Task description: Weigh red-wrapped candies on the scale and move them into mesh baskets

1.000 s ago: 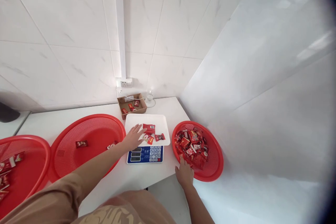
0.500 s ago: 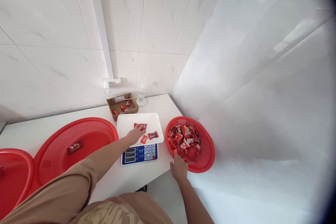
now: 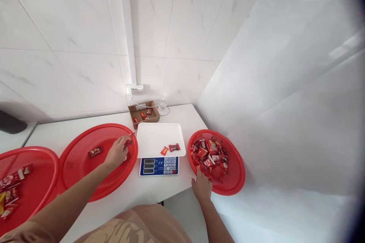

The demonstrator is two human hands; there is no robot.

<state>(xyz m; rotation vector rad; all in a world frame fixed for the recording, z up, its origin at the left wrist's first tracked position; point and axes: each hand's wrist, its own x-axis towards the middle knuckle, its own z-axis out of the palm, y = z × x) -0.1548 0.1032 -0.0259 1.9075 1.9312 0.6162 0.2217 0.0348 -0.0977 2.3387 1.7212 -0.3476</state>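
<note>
My left hand (image 3: 115, 153) is over the right side of the middle red basket (image 3: 70, 148), its fingers closed on a red candy packet (image 3: 130, 140). Inside that basket lies a dark red candy packet (image 3: 95, 152), and another is partly hidden by the hand. My right hand (image 3: 202, 186) grips the near left rim of the right red basket (image 3: 238, 167), which holds a heap of red candy packets (image 3: 209, 153). Between the hands stands a scale with a white tray (image 3: 156, 133) and a blue keypad panel (image 3: 158, 166). A small orange-red packet (image 3: 164, 150) and a darker one (image 3: 174, 147) rest on the tray.
Behind the scale sits a cardboard box (image 3: 144, 114) with several packets. A cord runs from the wall socket (image 3: 137, 90) past a clear glass object (image 3: 162, 103). Another red basket (image 3: 42, 155) with packets is at far left. Walls close in behind and right.
My left hand has moved left from the white tray to the middle basket, carrying a red candy packet off it. My right hand stays at its basket's rim. The view has shifted left.
</note>
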